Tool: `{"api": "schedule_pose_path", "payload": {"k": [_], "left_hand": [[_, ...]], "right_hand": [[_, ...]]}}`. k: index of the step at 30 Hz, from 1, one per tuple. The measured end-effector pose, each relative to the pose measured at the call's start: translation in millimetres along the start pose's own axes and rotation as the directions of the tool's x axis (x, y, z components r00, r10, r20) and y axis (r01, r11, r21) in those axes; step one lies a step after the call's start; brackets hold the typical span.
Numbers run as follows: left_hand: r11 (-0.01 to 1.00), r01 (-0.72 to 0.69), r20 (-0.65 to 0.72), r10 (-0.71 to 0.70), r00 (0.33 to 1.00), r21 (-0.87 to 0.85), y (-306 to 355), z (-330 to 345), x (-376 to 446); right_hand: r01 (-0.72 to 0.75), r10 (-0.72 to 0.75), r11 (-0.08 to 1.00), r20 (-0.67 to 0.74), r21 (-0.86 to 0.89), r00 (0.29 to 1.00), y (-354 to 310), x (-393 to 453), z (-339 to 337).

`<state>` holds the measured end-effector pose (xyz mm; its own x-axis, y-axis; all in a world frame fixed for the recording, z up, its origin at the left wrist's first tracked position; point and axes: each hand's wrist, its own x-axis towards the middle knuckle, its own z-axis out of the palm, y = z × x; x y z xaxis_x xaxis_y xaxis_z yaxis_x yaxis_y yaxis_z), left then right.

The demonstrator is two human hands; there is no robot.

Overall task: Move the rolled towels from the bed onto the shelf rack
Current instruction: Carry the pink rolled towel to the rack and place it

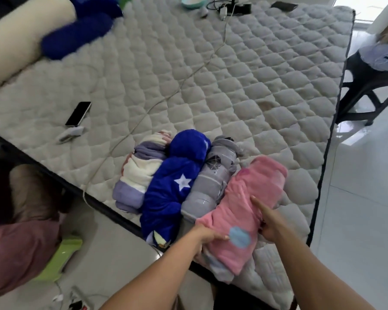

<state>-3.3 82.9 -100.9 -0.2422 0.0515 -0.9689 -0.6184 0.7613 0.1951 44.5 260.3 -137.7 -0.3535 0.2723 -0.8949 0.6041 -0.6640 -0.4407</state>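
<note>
While hands [207,237] grip one [244,211], four towels [177,186]

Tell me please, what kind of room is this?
Most likely a bedroom in a home. A large quilted mattress fills the view, four rolled towels lie on it, and a phone with a charging cable rests there, above a tiled floor.

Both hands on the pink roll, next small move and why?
Probably lift the pink towel clear of the bed: the left hand and right hand flank its near end, and it leans on the grey towel.
</note>
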Motion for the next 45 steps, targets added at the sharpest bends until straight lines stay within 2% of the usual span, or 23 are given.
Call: {"api": "schedule_pose_path", "payload": {"k": [3,7,10,15,17,20,23,26,30,32,34,37,41,45], "left_hand": [[1.000,0.001,-0.003,-0.001,1.000,0.006,7,-1,-6],[0.999,-0.033,0.022,0.033,0.999,0.000,14,2,-21],[0.994,-0.109,0.001,0.110,0.994,-0.005,16,-3,-37],[0.960,-0.250,-0.101,0.238,0.966,-0.128,-1,-29,-71],[0.923,-0.324,-0.177,0.291,0.940,-0.206,-20,-44,-88],[0.862,-0.406,-0.307,0.314,0.898,-0.305,-67,-68,-120],[0.820,-0.458,-0.424,0.300,0.855,-0.343,-127,-87,-166],[0.778,-0.506,-0.570,0.240,0.786,-0.371,-203,-96,-211],[0.687,-0.626,-0.779,0.140,0.611,-0.368,-307,-86,-269],[0.636,-0.705,-0.847,0.146,0.511,-0.315,-354,-69,-297],[0.607,-0.737,-0.884,0.119,0.453,-0.296,-402,-50,-320],[0.590,-0.735,-0.913,-0.007,0.408,-0.333,-475,-20,-345],[0.546,-0.702,-0.888,-0.234,0.395,-0.456,-572,13,-373],[0.428,-0.725,-0.827,-0.431,0.361,-0.539,-666,51,-396]], "right_hand": [[-0.023,0.023,1.000,0.025,0.006,0.999,-1,6,2],[0.030,-0.030,0.998,-0.011,0.049,0.999,0,30,-12],[0.134,-0.129,0.983,-0.052,0.126,0.990,-12,3,-3],[0.358,-0.352,0.931,-0.086,0.067,0.932,-36,-69,42],[0.438,-0.439,0.898,0.002,0.048,0.899,-39,-94,67],[0.581,-0.576,0.814,0.150,0.011,0.804,-30,-140,113],[0.669,-0.627,0.743,0.334,-0.011,0.703,1,-191,159],[0.715,-0.585,0.697,0.533,-0.056,0.612,51,-244,200],[0.782,-0.503,0.615,0.717,-0.095,0.483,137,-319,238],[0.804,-0.443,0.590,0.802,-0.077,0.401,187,-356,250],[0.815,-0.371,0.577,0.873,-0.050,0.317,238,-390,258],[0.831,-0.251,0.556,0.947,-0.028,0.200,315,-444,258],[0.873,-0.046,0.488,0.998,-0.009,0.036,417,-517,249],[0.907,0.149,0.410,0.975,0.093,-0.167,518,-584,235]]}}
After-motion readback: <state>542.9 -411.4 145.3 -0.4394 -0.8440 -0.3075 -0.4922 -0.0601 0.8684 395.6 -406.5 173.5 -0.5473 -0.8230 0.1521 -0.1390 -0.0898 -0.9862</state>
